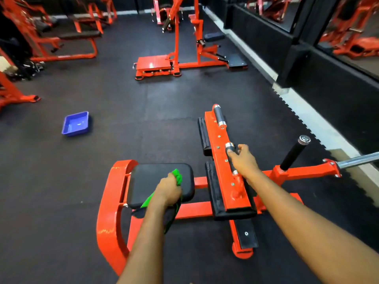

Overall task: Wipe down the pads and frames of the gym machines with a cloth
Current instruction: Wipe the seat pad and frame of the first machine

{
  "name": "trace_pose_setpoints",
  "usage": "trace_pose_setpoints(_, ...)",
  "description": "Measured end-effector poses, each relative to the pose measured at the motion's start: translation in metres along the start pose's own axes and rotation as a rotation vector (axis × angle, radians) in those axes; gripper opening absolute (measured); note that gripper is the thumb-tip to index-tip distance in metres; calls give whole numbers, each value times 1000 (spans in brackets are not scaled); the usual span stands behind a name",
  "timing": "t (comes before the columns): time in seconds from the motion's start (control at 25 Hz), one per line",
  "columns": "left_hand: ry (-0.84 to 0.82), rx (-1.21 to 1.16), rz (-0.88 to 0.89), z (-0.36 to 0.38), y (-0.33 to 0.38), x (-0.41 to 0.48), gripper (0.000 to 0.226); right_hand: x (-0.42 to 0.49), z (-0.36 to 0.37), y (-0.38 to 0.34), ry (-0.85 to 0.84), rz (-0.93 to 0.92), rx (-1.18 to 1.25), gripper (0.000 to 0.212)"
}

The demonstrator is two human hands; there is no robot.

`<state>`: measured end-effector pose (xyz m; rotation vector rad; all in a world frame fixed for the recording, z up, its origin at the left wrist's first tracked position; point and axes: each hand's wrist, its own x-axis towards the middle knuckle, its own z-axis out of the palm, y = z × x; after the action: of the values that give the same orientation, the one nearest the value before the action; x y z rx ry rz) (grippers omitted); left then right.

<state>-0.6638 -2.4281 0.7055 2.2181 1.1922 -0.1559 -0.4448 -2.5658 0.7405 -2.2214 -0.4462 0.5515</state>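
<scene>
An orange gym machine (108,212) stands low in front of me. Its black seat pad (151,181) sits at the left. My left hand (169,190) grips a green cloth (178,177) and presses it on the pad's right half. A loose end of the cloth hangs below my wrist. To the right, two black knee pads (213,193) lie under an orange bar (222,160). My right hand (243,160) grips a black handle (230,152) on that bar.
A blue plastic tub (76,124) lies on the black rubber floor at the left. Another orange machine (176,62) stands ahead. More orange benches fill the far left. A chrome weight bar (359,160) sticks out right, near a mirrored wall.
</scene>
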Motion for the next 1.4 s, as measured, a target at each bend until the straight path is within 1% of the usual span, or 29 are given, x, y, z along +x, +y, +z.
trace_pose_setpoints(0.04,-7,-62,29,6,11,10,35,9,5,-7,-68,42,-14,43)
trace_pose_setpoints(0.08,-30,-138,72,12,24,18,33,15,9,-11,-99,69,0,42)
trace_pose_setpoints(0.16,-117,-303,135,32,48,27,31,18,14,-13,-88,85,55,39)
trace_pose_setpoints(0.24,-252,-531,103,55,62,34,30,22,17,-7,-70,66,60,36)
trace_pose_setpoints(0.28,-268,-607,112,69,62,37,32,23,17,-4,-66,59,58,36)
trace_pose_setpoints(0.32,-208,-632,140,79,59,38,36,23,18,-4,-70,54,64,35)
trace_pose_setpoints(0.4,-45,-511,232,98,52,43,39,27,19,-2,-65,51,85,34)
trace_pose_setpoints(0.44,-11,-414,238,102,48,45,43,28,21,0,-65,46,91,33)
trace_pose_setpoints(0.48,-29,-353,215,104,46,46,51,28,22,1,-64,44,101,32)
trace_pose_setpoints(0.52,-63,-349,204,107,44,49,64,30,22,3,-63,44,116,31)
trace_pose_setpoints(0.6,-129,-444,283,110,41,55,85,30,23,5,-63,36,131,29)
trace_pose_setpoints(0.64,-157,-511,315,114,39,56,90,30,23,5,-64,34,127,29)
trace_pose_setpoints(0.68,-179,-561,305,118,39,53,92,30,23,5,-67,35,123,30)
trace_pose_setpoints(0.8,-149,-665,108,136,47,27,85,31,22,5,-67,33,101,29)
trace_pose_setpoints(0.88,-96,-680,28,148,52,13,85,32,22,6,-62,30,89,29)
trace_pose_setpoints(0.96,-20,-602,-6,150,59,17,86,33,23,7,-60,29,77,30)
trace_pose_setpoints(1.04,35,-515,-46,142,71,38,82,33,23,7,-57,30,67,31)
trace_pose_setpoints(1.24,-10,-450,-106,109,90,119,67,31,22,5,-47,32,61,31)
trace_pose_setpoints(1.32,-13,-458,-87,114,88,114,66,30,21,3,-44,31,57,31)
trace_pose_setpoints(1.4,31,-465,-30,130,79,80,70,28,21,3,-38,28,56,30)
